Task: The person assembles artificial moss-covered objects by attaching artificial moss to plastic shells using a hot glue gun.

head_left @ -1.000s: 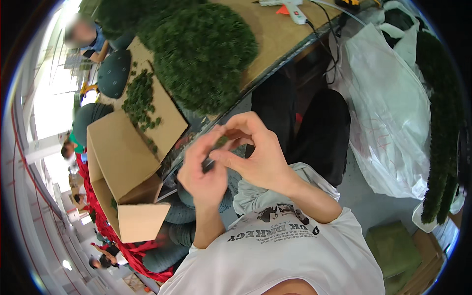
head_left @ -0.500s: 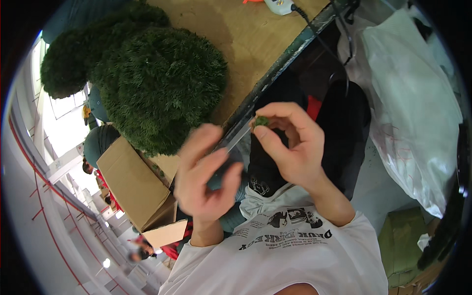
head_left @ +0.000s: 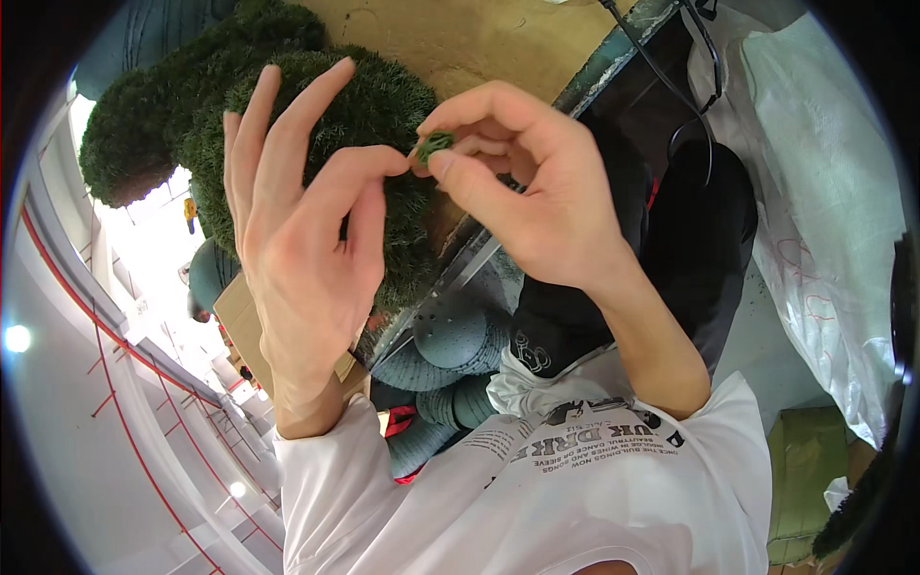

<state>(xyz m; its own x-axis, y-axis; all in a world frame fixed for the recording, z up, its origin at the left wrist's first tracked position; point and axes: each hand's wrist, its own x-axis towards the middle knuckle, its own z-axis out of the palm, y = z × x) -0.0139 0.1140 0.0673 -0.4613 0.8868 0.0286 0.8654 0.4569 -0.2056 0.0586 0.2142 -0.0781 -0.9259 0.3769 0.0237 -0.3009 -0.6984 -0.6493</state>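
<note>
My right hand (head_left: 541,182) pinches a small bundle of green sprigs (head_left: 436,146) between thumb and fingertips, above the table's edge. On the other side of the bundle is my left hand (head_left: 297,211), its index fingertip meeting my right fingertips. Its index finger and thumb are drawn together while the other three fingers stretch upward, spread. Whatever lies between that finger and thumb is too small to make out. Behind the left hand stands a large, rounded, bushy green artificial plant (head_left: 398,105), partly covered by the hand.
The plant rests on a wooden tabletop (head_left: 460,38) with a worn dark edge. Black cables (head_left: 704,105) hang at the table's corner. A large white plastic sack (head_left: 805,192) stands to the right, a green package (head_left: 800,479) below it. A cardboard box (head_left: 244,321) sits at the left.
Both hands have risen toward the plant and come together at the green bundle. My left hand has turned, its fingers now stretched upward. The view has shifted too.
</note>
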